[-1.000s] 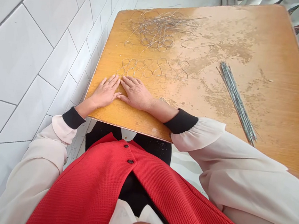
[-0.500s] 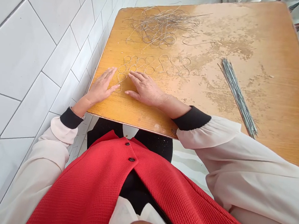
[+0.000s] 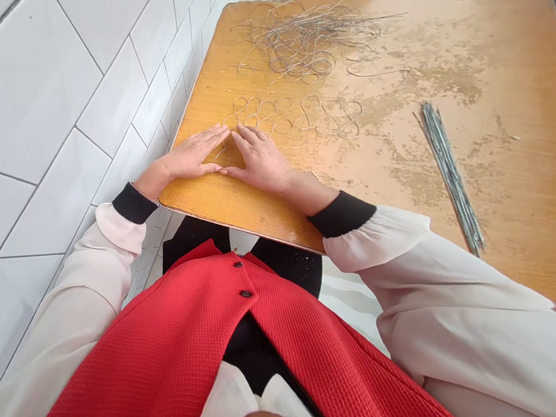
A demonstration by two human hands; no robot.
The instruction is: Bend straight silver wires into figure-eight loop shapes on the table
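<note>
My left hand (image 3: 192,152) and my right hand (image 3: 257,161) lie flat on a worn wooden tabletop (image 3: 254,203), their thumbs almost meeting. Between them sits a small bent wire piece (image 3: 222,157), partly hidden by my fingers. Just beyond my fingertips runs a row of figure-eight wire shapes (image 3: 296,116), which the tips of my fingers nearly reach. Farther off lies a tangled heap of wire loops (image 3: 307,42). A bundle of straight wires (image 3: 449,175) lies to the right.
A white tiled wall (image 3: 87,107) runs along the table's left side. My cream sleeves with black cuffs (image 3: 343,214) rest over the near edge. My red knitted vest (image 3: 199,331) fills the bottom of the view, and a blurred object shows at the upper right corner.
My hands have slid together, with the thumbs closing around the small wire piece. The view has shifted slightly, so the table sits a little lower and farther right.
</note>
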